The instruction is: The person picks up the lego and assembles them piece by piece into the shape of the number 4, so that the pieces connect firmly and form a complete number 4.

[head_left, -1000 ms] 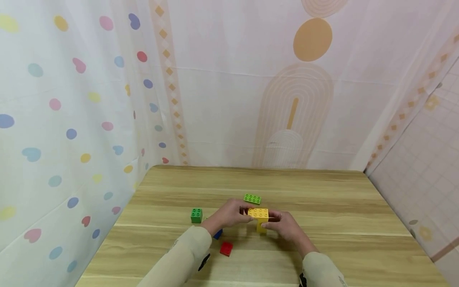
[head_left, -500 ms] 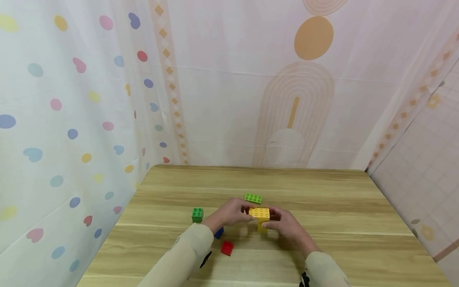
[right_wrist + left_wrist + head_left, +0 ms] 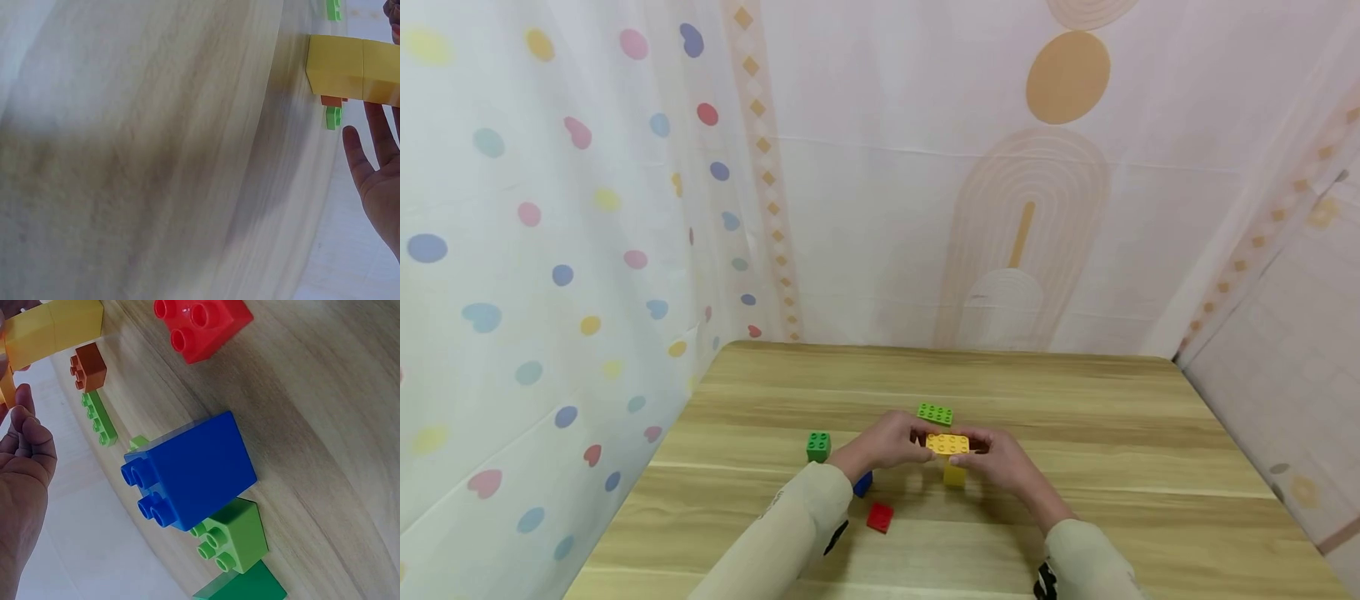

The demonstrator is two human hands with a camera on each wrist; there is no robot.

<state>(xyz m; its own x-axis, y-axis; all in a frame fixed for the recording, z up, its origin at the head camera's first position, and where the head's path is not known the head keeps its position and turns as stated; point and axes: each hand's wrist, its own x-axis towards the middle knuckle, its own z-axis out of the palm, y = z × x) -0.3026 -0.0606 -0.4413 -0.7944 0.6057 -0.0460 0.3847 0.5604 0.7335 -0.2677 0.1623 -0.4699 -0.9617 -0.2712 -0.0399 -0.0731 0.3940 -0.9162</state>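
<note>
Between my hands stands a stack of yellow bricks, seen from the side in the left wrist view. On top lies an orange-yellow toy brick with studs facing up. My left hand pinches the left end of this top brick between thumb and fingers. My right hand holds the right end, thumb in front and fingers behind. In the right wrist view the lower fingers are spread beside the yellow stack; the upper fingertips are cut off.
A blue brick and a red brick lie by my left forearm. A dark green brick stands farther left. Behind my hands lies a light green brick. The left wrist view also shows an orange brick and another light green brick.
My right hand has risen slightly, its thumb now at the top brick's edge instead of lower on the stack. My left hand stays nearly still. The head view has shifted a little.
</note>
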